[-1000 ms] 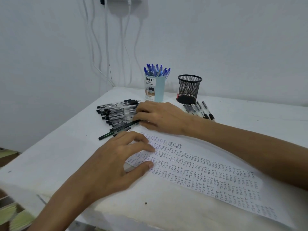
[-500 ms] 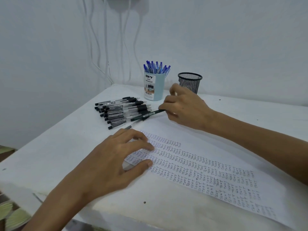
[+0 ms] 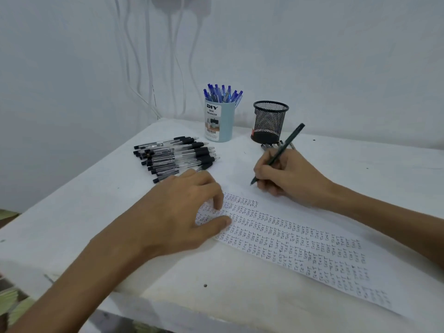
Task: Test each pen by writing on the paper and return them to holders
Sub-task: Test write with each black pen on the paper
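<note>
The fingers (image 3: 265, 165) of the right hand (image 3: 290, 175) were pinched around a dark pen (image 3: 278, 153) in a writing grip, its tip just above or touching the blank upper part of the paper (image 3: 312, 217); which, the head view could not settle. The left hand (image 3: 173, 219) lay flat with its fingers loosely spread, pressing down the paper's near-left end over rows of small "TEST" marks. Beside that hand lay a pile of black pens (image 3: 175, 157), roughly a dozen or more, too overlapped to count exactly. Two holders stood at the back of the white table (image 3: 84, 212): one light blue holder (image 3: 219, 123) crowded with about ten blue pens (image 3: 223, 92), and one black mesh holder (image 3: 269, 122) that looked empty from this angle. A few more pens (image 3: 270, 146) lay at the mesh holder's foot, mostly hidden behind the right hand. If the left hand eased its pressure, the sheet would likely slide under the stroke and smear the mark; a careless sweep of the left wrist could also scatter the pile and mix tested pens with untested ones.
</note>
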A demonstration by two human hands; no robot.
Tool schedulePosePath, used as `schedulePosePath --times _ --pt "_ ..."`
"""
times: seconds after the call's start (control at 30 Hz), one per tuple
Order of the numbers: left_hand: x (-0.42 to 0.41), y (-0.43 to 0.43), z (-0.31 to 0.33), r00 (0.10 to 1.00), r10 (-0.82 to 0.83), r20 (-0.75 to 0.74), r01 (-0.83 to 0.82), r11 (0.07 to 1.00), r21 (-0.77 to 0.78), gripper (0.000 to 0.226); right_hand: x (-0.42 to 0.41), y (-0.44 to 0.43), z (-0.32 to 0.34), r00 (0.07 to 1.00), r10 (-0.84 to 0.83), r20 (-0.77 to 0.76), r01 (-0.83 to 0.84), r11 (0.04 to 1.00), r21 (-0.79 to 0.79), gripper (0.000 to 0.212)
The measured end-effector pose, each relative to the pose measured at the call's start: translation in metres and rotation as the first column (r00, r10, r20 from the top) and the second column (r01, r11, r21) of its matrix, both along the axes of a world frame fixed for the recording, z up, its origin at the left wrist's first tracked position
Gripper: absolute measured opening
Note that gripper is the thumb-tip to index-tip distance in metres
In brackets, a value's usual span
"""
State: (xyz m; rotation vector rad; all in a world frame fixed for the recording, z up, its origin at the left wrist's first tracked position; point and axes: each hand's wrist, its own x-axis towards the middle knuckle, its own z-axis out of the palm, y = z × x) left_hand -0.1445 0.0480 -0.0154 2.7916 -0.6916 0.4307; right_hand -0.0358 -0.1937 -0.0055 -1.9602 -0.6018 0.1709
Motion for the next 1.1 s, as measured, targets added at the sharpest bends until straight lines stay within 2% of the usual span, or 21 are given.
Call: schedulePosePath --times 0.1,0.23,0.6,1.1 --pt "0.012 -0.017 0.003 1.000 -0.007 -0.022 0.007 1.000 0.029 0.052 -0.011 -0.006 0.000 0.996 0.043 -0.083 -0.041 0.999 0.030 0.006" --pt "0.020 -0.029 -0.004 0.998 -0.022 -0.066 0.025 0.999 0.048 0.067 -0.019 -0.010 -0.003 0.996 0.088 -0.023 -0.088 0.996 0.018 0.011" --pt "0.013 -0.029 -0.022 0.999 -0.012 -0.033 0.012 1.000 0.018 0.065 -0.020 -0.010 -0.009 0.990 0.130 0.064 -0.129 0.991 -0.022 0.015" --pt "0.011 -0.029 -0.021 0.999 -0.007 -0.035 0.008 1.000 0.026 0.068 -0.019 -0.008 -0.007 0.995 0.084 0.053 -0.082 0.996 -0.041 0.015"
